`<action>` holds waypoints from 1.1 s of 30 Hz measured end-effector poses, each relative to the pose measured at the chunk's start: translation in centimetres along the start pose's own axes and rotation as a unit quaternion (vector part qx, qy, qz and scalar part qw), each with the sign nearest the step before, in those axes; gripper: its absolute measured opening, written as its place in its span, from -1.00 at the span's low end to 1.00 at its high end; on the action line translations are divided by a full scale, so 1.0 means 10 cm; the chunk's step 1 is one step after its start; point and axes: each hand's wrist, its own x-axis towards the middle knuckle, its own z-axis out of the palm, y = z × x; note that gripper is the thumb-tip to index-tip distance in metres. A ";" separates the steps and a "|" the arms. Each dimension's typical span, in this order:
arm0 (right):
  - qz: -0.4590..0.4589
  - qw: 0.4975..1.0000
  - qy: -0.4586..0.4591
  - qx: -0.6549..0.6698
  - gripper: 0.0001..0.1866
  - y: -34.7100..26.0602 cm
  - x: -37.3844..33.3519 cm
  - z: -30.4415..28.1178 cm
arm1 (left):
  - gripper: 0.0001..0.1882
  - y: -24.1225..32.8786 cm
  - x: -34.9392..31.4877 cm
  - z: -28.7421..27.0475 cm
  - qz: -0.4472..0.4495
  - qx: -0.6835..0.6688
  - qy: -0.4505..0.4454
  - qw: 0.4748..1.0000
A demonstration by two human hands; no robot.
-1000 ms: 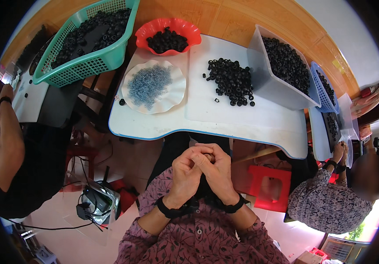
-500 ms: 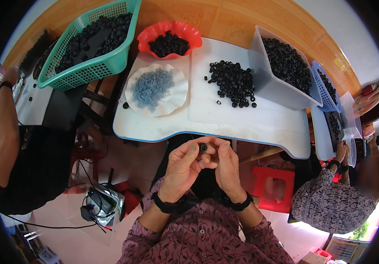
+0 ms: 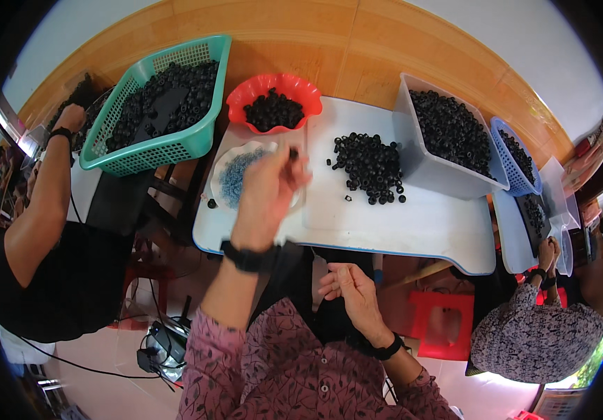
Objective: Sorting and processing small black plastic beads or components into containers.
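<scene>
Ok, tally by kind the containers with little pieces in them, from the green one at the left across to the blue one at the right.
Baskets: 2, green basket and blue basket
Bowls: 1, red bowl
Plates: 1, white plate, partly hidden
Tubs: 1, grey tub
Total: 5 containers

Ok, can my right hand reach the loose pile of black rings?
Probably yes: nothing seems to block your right hand; only bare white tabletop lies before the loose pile of black rings, and your left hand is off leftward.
</scene>
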 end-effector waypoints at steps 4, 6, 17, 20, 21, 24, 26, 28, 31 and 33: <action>-0.005 1.000 0.001 -0.003 -0.60 -0.02 -0.03 0.01 | -0.67 0.18 0.48 0.18 0.047 -0.014 0.067 0.997; -0.001 1.000 -0.002 -0.007 -0.60 0.00 -0.04 -0.01 | -0.67 0.02 0.46 -0.05 0.031 -0.013 0.078 0.996; -0.093 0.989 0.022 -0.114 -0.75 0.00 0.14 -0.16 | -0.73 -0.53 -0.78 -0.16 -0.048 0.052 0.109 0.992; -0.153 0.959 0.099 -0.218 -0.86 -0.10 0.33 -0.18 | -0.76 -0.62 -0.96 -0.22 -0.051 0.051 0.118 0.990; -0.151 0.959 0.101 -0.218 -0.86 -0.11 0.41 -0.20 | -0.77 -0.65 -1.00 -0.24 -0.050 0.057 0.123 0.989; -0.257 0.894 0.156 -0.332 -0.93 -0.19 0.62 -0.28 | -0.77 -0.75 -1.08 -0.31 -0.042 0.071 0.128 0.988; -0.257 0.882 0.161 -0.362 -0.92 -0.17 0.77 -0.34 | -0.76 -0.81 -1.11 -0.36 -0.038 0.100 0.141 0.984; -0.249 0.864 0.159 -0.408 -0.88 -0.19 0.89 -0.38 | -0.76 -0.85 -1.15 -0.41 -0.042 0.098 0.142 0.984; -0.236 0.861 0.166 -0.419 -0.83 -0.24 1.07 -0.38 | -0.76 -0.85 -1.18 -0.44 -0.049 0.096 0.145 0.984; -0.226 0.858 0.161 -0.432 -0.78 -0.24 1.16 -0.38 | -0.76 -0.85 -1.20 -0.44 -0.052 0.095 0.145 0.984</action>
